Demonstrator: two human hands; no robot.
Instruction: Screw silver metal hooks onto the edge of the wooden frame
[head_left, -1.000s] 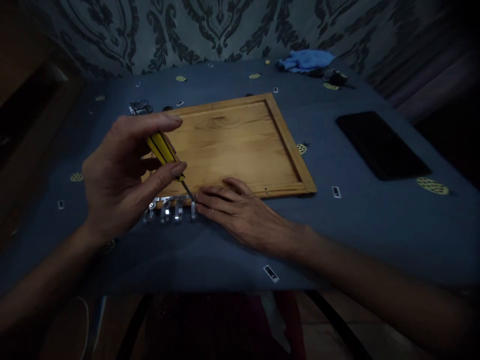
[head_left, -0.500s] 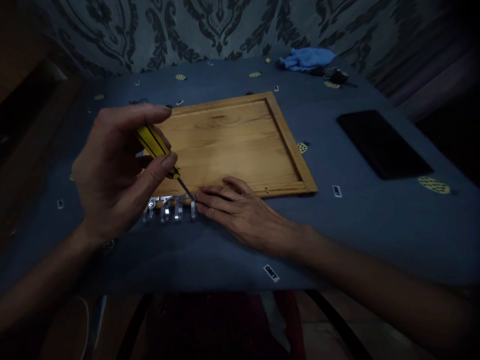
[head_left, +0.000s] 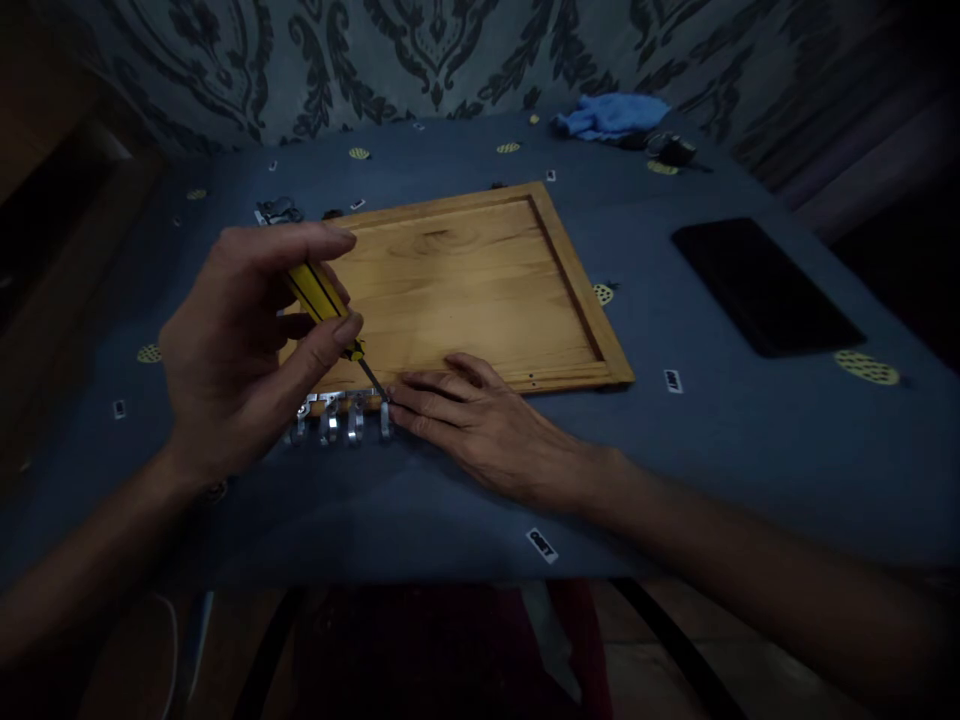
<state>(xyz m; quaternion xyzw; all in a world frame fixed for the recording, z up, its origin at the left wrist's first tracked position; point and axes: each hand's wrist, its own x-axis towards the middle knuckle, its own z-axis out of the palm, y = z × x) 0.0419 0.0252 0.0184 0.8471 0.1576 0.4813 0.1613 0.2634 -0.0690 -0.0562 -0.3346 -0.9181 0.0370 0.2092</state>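
My left hand (head_left: 232, 350) is wrapped round the yellow and black handle of a screwdriver (head_left: 319, 295), which slants down to the right. Its tip meets the right visible end of a metal hook rail (head_left: 349, 396), close to my right fingertips. The rail, with several shiny curved hooks, lies along the near edge of a framed wooden board (head_left: 465, 270). My right hand (head_left: 487, 430) lies over that edge, its fingertips pressed together at the rail's end; the thumb is hidden. Whether a screw sits under the tip is too small to see.
A dark blue patterned cloth (head_left: 637, 450) covers the table. On the right lies a flat black device (head_left: 765, 285). A blue rag (head_left: 615, 117) is at the back, beside a small dark object (head_left: 671, 150). Small metal pieces (head_left: 279, 210) lie behind my left hand.
My left hand and the screwdriver handle have shifted slightly right and down, so the screwdriver stands a little steeper. Its tip and my right hand stay in place.
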